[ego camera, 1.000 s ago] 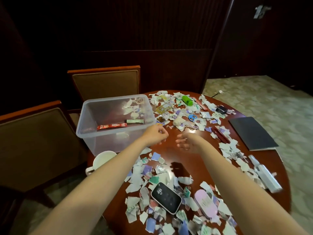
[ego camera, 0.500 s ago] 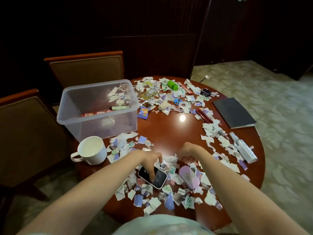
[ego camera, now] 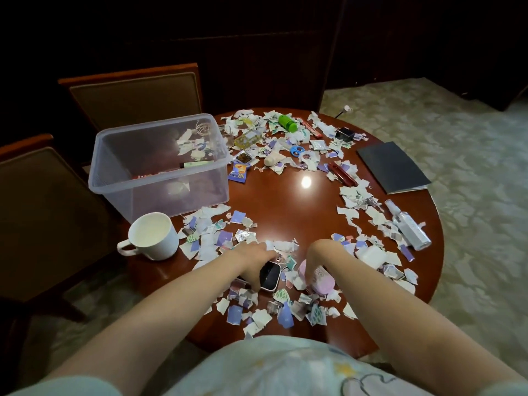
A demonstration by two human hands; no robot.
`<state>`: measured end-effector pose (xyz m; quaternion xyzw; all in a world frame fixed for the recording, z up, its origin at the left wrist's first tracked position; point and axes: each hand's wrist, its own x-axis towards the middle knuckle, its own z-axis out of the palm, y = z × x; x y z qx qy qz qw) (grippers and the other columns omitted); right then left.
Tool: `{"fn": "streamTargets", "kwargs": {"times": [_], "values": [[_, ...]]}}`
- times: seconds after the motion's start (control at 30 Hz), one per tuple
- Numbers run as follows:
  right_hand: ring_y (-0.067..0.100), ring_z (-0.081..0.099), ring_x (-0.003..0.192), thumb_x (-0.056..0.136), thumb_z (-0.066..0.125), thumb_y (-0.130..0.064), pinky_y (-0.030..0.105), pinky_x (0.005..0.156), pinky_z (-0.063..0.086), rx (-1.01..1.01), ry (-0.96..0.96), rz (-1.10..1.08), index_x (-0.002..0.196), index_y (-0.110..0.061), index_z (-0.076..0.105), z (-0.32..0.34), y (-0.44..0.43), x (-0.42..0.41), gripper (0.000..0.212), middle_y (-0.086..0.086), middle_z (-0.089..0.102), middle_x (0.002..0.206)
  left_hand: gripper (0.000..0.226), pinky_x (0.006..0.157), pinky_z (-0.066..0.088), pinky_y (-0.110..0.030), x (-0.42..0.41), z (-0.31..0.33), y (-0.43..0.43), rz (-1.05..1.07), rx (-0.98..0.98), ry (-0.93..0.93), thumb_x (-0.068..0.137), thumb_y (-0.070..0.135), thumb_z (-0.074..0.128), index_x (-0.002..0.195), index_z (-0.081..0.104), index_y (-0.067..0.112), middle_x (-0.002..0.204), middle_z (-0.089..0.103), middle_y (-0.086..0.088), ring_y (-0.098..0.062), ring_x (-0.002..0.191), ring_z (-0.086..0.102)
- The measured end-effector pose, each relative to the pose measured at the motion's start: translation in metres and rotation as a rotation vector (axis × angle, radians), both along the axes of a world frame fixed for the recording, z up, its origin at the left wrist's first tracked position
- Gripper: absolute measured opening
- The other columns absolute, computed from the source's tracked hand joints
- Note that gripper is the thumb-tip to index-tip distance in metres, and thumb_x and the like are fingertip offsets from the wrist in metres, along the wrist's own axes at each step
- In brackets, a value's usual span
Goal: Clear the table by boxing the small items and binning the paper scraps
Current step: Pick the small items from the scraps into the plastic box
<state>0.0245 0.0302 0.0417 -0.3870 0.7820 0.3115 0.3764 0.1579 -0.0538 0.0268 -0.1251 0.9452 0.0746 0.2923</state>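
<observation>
Paper scraps (ego camera: 281, 245) ring the round table (ego camera: 285, 204). At six o'clock the left hand (ego camera: 254, 262) curls round a black-screened device (ego camera: 271, 277); the right hand (ego camera: 317, 257) clasps a pink gadget (ego camera: 322, 281). The clear plastic box (ego camera: 160, 178) sits at ten o'clock.

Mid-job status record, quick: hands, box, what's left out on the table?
left hand: grips black device
right hand: grips pink device
clear plastic box: left side of table, holds few items, some scraps
paper scraps: strewn round table, unbinned
unboxed: white mug, spray bottle, dark notebook, blue scissors
</observation>
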Motion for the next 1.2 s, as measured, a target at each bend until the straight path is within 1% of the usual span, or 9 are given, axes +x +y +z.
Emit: {"fn": "streamTargets", "kwargs": {"times": [0.17, 0.3, 0.37, 0.5, 0.7, 0.8, 0.9, 1.03, 1.2], "values": [[0.023, 0.062, 0.104, 0.071, 0.067, -0.027, 0.032, 0.084, 0.053, -0.041, 0.105, 0.098, 0.122, -0.018, 0.058, 0.000, 0.002, 0.009, 0.053, 0.002, 0.060, 0.119, 0.075, 0.084, 0.044, -0.033, 0.006, 0.000, -0.006, 0.111, 0.063, 0.017, 0.070, 0.046, 0.075, 0.131, 0.040, 0.020, 0.123, 0.046, -0.006, -0.025, 0.113, 0.049], [0.017, 0.063, 0.099, 0.077, 0.060, -0.039, 0.026, 0.083, 0.051, -0.113, 0.113, 0.022, 0.118, -0.018, 0.061, 0.004, -0.001, 0.003, 0.046, 0.000, 0.064, 0.108, 0.063, 0.081, 0.047, -0.033, 0.004, 0.007, -0.015, 0.265, 0.180, 0.096, 0.072, 0.044, 0.074, 0.121, 0.047, 0.016, 0.118, 0.053, -0.005, -0.024, 0.105, 0.054], [0.016, 0.060, 0.085, 0.079, 0.058, -0.045, 0.024, 0.077, 0.046, -0.207, 0.070, -0.068, 0.116, -0.015, 0.062, 0.012, -0.010, -0.005, 0.048, -0.001, 0.063, 0.090, 0.055, 0.074, 0.044, -0.030, 0.002, 0.015, -0.023, 0.329, 0.245, 0.124, 0.073, 0.041, 0.074, 0.115, 0.049, 0.015, 0.112, 0.056, -0.004, -0.022, 0.095, 0.055], [0.026, 0.058, 0.095, 0.081, 0.056, -0.053, 0.032, 0.081, 0.046, -0.389, -0.020, -0.251, 0.121, -0.007, 0.056, 0.039, -0.035, -0.016, 0.061, 0.012, 0.061, 0.118, 0.043, 0.067, 0.037, -0.027, -0.003, 0.032, -0.042, 0.447, 0.313, 0.200, 0.075, 0.039, 0.073, 0.099, 0.044, 0.018, 0.096, 0.050, -0.001, -0.019, 0.084, 0.049], [0.028, 0.062, 0.075, 0.073, 0.060, -0.049, 0.038, 0.069, 0.057, -0.701, -0.366, -0.718, 0.113, -0.001, 0.048, 0.065, -0.077, -0.020, 0.063, 0.017, 0.056, 0.105, 0.044, 0.069, 0.043, -0.024, -0.001, 0.058, -0.079, 0.722, 0.466, 0.397, 0.071, 0.039, 0.078, 0.098, 0.051, 0.018, 0.093, 0.056, 0.003, -0.015, 0.085, 0.055], [0.019, 0.053, 0.052, 0.088, 0.048, -0.037, 0.024, 0.053, 0.046, -0.816, -0.652, -0.813, 0.082, 0.000, 0.046, 0.079, -0.096, -0.012, 0.037, 0.013, 0.056, 0.066, 0.042, 0.071, 0.046, -0.024, 0.005, 0.066, -0.097, 0.910, 0.619, 0.533, 0.071, 0.033, 0.080, 0.103, 0.058, 0.017, 0.096, 0.062, -0.001, -0.015, 0.083, 0.059], [0.017, 0.050, 0.053, 0.090, 0.043, -0.026, 0.024, 0.051, 0.046, -0.887, -0.818, -0.908, 0.074, -0.007, 0.043, 0.099, -0.111, -0.002, 0.026, 0.010, 0.047, 0.067, 0.032, 0.063, 0.049, -0.023, 0.009, 0.073, -0.110, 1.145, 0.813, 0.686, 0.073, 0.024, 0.080, 0.096, 0.060, 0.015, 0.095, 0.065, -0.006, -0.015, 0.076, 0.061], [0.020, 0.054, 0.067, 0.087, 0.051, -0.030, 0.027, 0.054, 0.048, -0.949, -0.850, -0.882, 0.094, -0.007, 0.050, 0.109, -0.138, 0.007, 0.025, 0.011, 0.053, 0.082, 0.014, 0.058, 0.054, -0.029, 0.011, 0.091, -0.121, 1.380, 1.087, 0.799, 0.082, 0.012, 0.070, 0.089, 0.058, 0.012, 0.081, 0.064, -0.010, -0.019, 0.067, 0.061], [0.021, 0.054, 0.066, 0.081, 0.058, -0.036, 0.027, 0.056, 0.047, -1.000, -0.850, -0.846, 0.107, -0.010, 0.048, 0.121, -0.172, 0.022, 0.037, 0.008, 0.048, 0.079, 0.012, 0.053, 0.048, -0.023, 0.009, 0.107, -0.138, 1.535, 1.068, 0.916, 0.092, 0.020, 0.056, 0.087, 0.053, 0.010, 0.073, 0.058, -0.006, -0.014, 0.058, 0.058]]}}
